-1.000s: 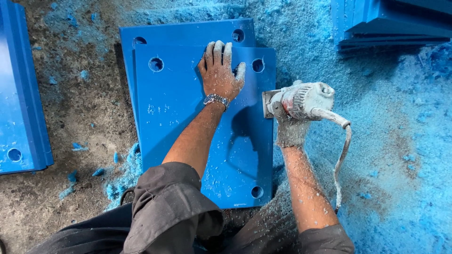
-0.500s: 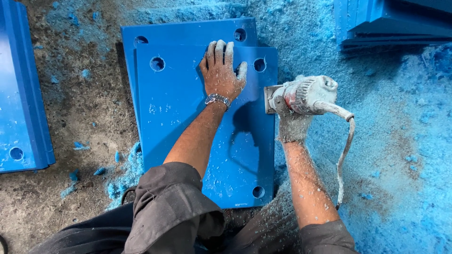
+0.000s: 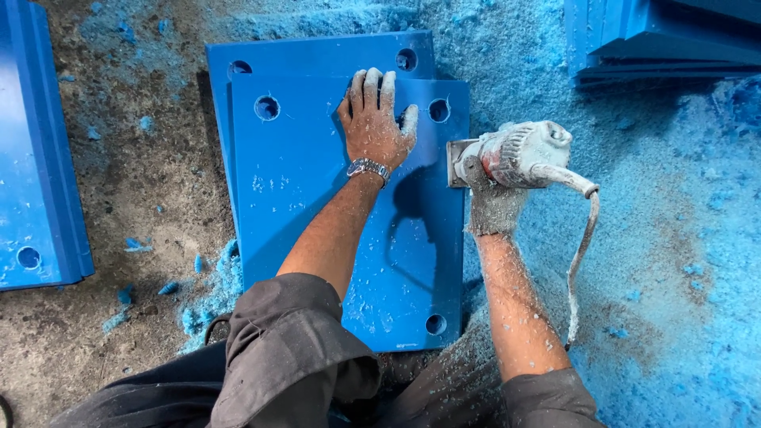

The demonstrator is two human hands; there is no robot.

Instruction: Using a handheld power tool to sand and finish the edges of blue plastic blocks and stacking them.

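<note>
A blue plastic plate (image 3: 317, 198) with round corner holes lies on the ground on top of a second, similar plate (image 3: 317, 51). My left hand (image 3: 374, 119), with a wristwatch, presses flat on the upper part of the top plate, fingers spread. My right hand (image 3: 495, 208), in a dusty glove, grips a grey hand-held power tool (image 3: 515, 150) at the plate's right edge. The tool's metal base (image 3: 458, 162) touches that edge. Its cord (image 3: 579, 254) hangs down to the right.
Blue shavings (image 3: 674, 261) cover the ground to the right and behind. More blue plates are stacked at the left (image 3: 36, 174) and top right (image 3: 666, 40). Bare dirt floor (image 3: 151, 198) lies between the left stack and the plates.
The power tool and my right hand have moved slightly down along the plate's right edge. My left hand stays pressed on the plate.
</note>
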